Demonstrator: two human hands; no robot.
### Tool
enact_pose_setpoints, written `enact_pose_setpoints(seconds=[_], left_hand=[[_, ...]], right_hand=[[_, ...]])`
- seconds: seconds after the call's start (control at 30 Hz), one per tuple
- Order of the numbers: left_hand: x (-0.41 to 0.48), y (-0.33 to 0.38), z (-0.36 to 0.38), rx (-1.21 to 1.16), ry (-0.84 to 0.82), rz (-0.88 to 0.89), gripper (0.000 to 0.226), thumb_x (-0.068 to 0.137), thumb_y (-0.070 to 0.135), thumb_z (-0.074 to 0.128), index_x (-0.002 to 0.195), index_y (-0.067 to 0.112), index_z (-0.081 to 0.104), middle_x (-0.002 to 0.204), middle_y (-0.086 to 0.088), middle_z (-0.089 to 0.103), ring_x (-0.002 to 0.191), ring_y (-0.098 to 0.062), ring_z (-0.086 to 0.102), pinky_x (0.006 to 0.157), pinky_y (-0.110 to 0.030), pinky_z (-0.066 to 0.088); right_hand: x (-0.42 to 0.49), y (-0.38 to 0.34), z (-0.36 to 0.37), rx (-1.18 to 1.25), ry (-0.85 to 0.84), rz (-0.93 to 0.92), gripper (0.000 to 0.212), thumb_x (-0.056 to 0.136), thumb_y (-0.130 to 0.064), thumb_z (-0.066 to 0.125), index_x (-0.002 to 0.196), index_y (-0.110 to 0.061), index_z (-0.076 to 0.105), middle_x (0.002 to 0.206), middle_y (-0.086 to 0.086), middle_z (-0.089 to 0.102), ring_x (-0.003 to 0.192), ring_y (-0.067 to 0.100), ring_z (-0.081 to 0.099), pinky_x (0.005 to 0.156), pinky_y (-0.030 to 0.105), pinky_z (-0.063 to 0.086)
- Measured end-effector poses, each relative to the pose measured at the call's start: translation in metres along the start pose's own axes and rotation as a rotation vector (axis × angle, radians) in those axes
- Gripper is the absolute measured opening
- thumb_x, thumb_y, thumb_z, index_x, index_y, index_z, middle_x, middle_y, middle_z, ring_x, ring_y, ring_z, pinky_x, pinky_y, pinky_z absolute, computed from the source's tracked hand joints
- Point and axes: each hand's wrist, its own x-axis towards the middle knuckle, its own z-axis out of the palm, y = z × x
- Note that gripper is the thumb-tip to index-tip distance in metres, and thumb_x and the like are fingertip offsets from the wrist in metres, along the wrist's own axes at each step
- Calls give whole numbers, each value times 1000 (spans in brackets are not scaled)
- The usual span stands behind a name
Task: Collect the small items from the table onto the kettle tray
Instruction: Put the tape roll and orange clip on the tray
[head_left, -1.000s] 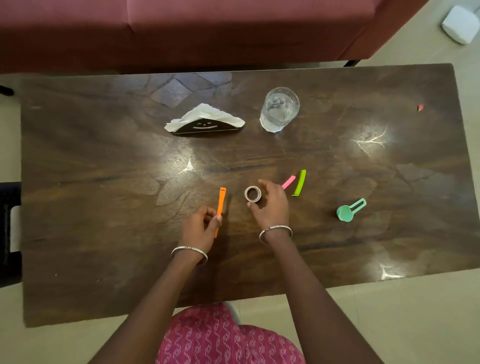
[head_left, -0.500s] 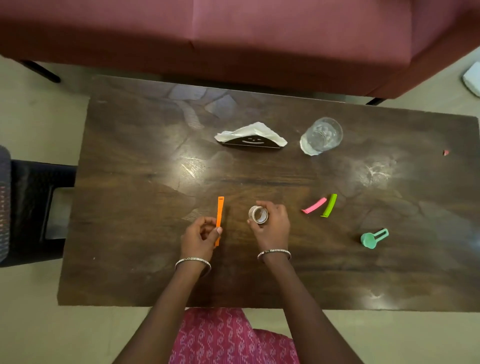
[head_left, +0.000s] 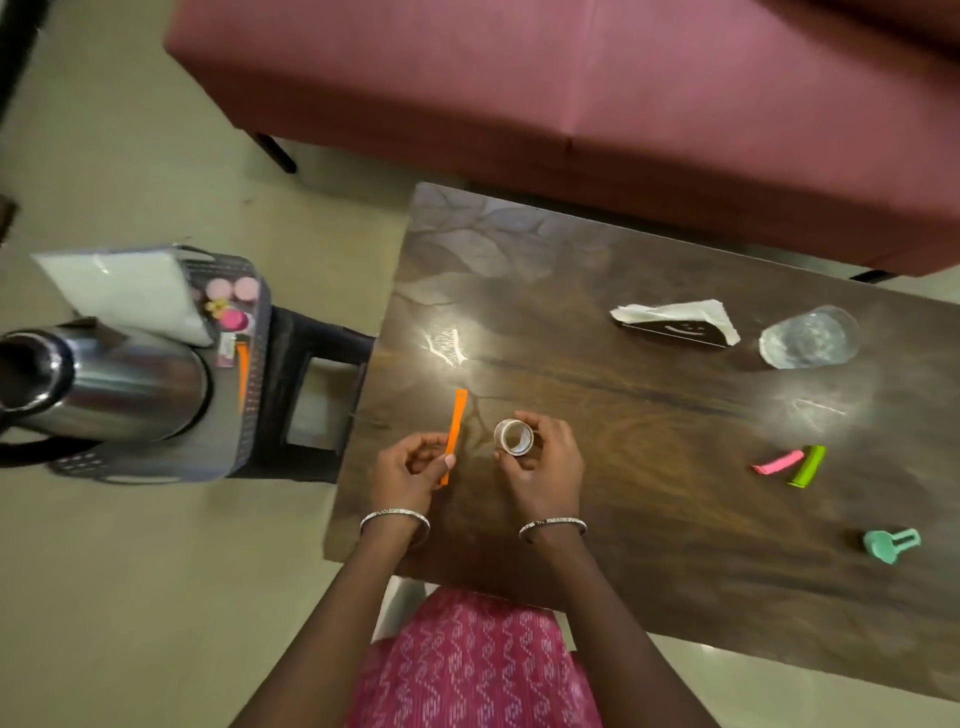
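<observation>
The dark wooden table (head_left: 649, 561) carries the loose items. The kettle tray (head_left: 258, 358), a grey perforated tray, stands on a black stool (head_left: 317, 338) just beside the table's left edge, probably so that items can be transferred with a short sideways reach. The steel kettle (head_left: 119, 384) occupies the near part of the tray, so the free space for small items is the far right strip, where pink caps (head_left: 232, 301) and an orange strip (head_left: 242, 376) already lie. Both hands work over the near left part of the table. The left hand (head_left: 405, 475) pinches the near end of an orange plastic strip (head_left: 457, 421), which points away from the person. The right hand (head_left: 545, 462) grasps a small tape roll (head_left: 513, 436), fingers curled round it, its opening facing upward. Whether either item is clear of the table surface cannot be determined. The tray lies to the left of both hands, nearer the left one. Three items remain uncollected, well apart to the right: a green clip (head_left: 808, 466) touching a pink clip (head_left: 777, 461), and a teal plastic piece (head_left: 889, 544) nearer the person.
</observation>
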Motion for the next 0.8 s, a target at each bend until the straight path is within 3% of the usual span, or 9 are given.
enact_pose_setpoints(seconds=[0.2,0.33,0.43,0.57,0.7,0.8], left_hand=[[28,3,-100,145,189,47,18,80,5,74,95,14,73,74,-4,71,69,-19,67,62,-33,58],[46,2,-155,260,343,89,16,81,8,73,92,19,71,66,10,65,62,1,62,63,-25,57],[64,-2,-189,328,425,84,16,81,8,73,94,17,72,68,4,65,66,-13,63,69,-29,55],[94,-10,-222,362,523,5,16,83,7,67,95,16,73,81,-9,72,75,-26,66,71,-31,51],[123,-19,-235,431,481,-96,16,84,13,65,97,17,73,85,-13,73,84,-34,66,72,-35,50],[146,-24,-235,458,446,-133,17,86,16,63,100,18,72,92,-13,73,88,-35,65,72,-35,51]], right_hand=[[0,-59,83,21,-103,-12,39,63,-22,87,96,-19,66,89,-13,59,83,17,65,75,42,56],[2,-87,129,1,-138,-52,36,63,-26,86,93,-22,65,87,-13,60,83,14,62,76,37,54],[1,-102,159,-16,-181,-58,36,66,-29,85,95,-25,64,89,-12,62,84,11,62,76,29,54],[-2,-115,189,-10,-216,-30,41,68,-30,86,102,-24,65,95,-9,65,84,7,63,68,4,46],[-3,-120,207,-26,-257,-16,43,68,-30,86,106,-25,65,96,-11,64,86,8,64,72,19,53],[-3,-121,219,-42,-268,-26,43,68,-30,86,106,-26,65,97,-11,65,86,8,64,70,16,51]])
